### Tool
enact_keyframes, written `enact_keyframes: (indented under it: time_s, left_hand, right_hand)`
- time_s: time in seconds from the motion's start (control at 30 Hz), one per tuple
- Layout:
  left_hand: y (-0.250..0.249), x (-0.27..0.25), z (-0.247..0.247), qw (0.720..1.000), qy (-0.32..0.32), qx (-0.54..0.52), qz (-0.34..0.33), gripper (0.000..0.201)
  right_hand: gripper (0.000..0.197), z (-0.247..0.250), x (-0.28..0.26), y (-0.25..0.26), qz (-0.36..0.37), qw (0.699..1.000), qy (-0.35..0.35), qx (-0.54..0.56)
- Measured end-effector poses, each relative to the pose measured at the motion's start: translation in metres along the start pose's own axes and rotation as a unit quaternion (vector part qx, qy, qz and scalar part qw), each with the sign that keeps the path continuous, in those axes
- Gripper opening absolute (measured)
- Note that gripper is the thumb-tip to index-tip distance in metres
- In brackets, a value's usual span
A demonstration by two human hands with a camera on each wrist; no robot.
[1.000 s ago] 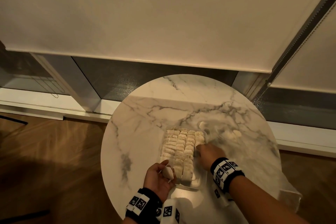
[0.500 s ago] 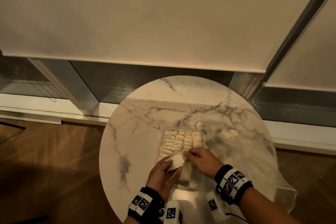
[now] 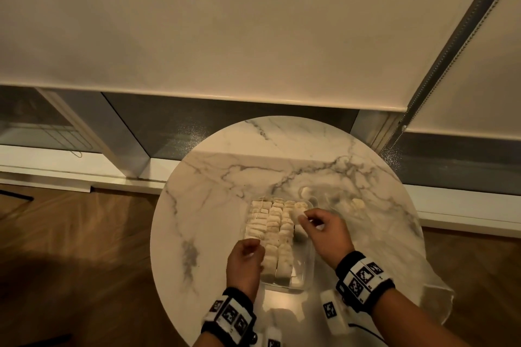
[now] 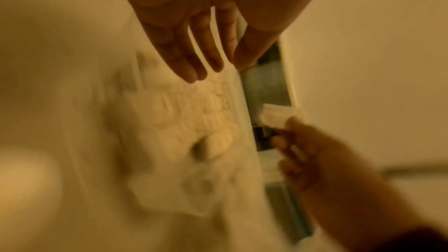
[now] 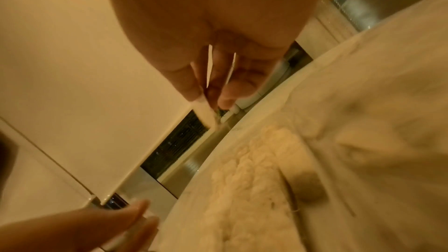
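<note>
A clear plastic tray (image 3: pixel 306 280) sits on the round marble table (image 3: pixel 211 205), packed with rows of small white sachets (image 3: pixel 270 222). My right hand (image 3: pixel 306 217) hovers over the tray's far right row and pinches one white sachet (image 5: pixel 204 111) between thumb and fingers; the left wrist view shows the same sachet (image 4: pixel 276 115). My left hand (image 3: pixel 251 248) hangs over the tray's near left corner with fingers (image 4: pixel 189 72) stretched out loosely and nothing in them. The right column of the tray is partly bare.
Beyond the tray to the right lies clear plastic with a few loose sachets (image 3: pixel 356 203). A thin plastic bag (image 3: pixel 434 290) droops over the table's right edge. Window frames and roller blinds stand behind; wooden floor lies to the left.
A second ago my left hand held a sachet near the tray's front. The right hand met it and took it, then moved to the tray's far right. My left hand is empty now.
</note>
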State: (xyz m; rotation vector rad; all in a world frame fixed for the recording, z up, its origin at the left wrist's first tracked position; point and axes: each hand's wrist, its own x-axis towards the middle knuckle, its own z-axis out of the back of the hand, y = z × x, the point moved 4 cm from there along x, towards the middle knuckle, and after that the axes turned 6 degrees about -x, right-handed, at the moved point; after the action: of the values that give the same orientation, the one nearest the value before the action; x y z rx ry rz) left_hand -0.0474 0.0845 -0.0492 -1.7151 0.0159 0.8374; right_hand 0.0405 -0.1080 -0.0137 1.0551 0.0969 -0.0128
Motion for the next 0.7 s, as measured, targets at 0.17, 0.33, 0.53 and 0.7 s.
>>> enact_keyframes:
  time_s: [0.17, 0.33, 0.53, 0.7]
  left_hand:
    - [-0.003, 0.007, 0.014, 0.904, 0.027, 0.355, -0.236, 0.029]
    - [0.014, 0.016, 0.023, 0.892, 0.019, 0.419, -0.168, 0.046]
    - [0.026, 0.021, 0.029, 0.921, 0.056, 0.369, -0.113, 0.067]
    - [0.028, 0.022, 0.030, 0.931, 0.050, 0.347, -0.105, 0.070]
  right_hand:
    - [0.010, -0.003, 0.008, -0.021, 0.013, 0.987, 0.077, -0.142]
    - [0.013, -0.015, 0.009, -0.040, -0.017, 0.946, 0.148, -0.289]
    - [0.005, -0.027, 0.013, -0.039, -0.022, 0.905, 0.212, -0.368]
    - [0.018, -0.031, 0.025, -0.037, -0.031, 0.887, 0.180, -0.424]
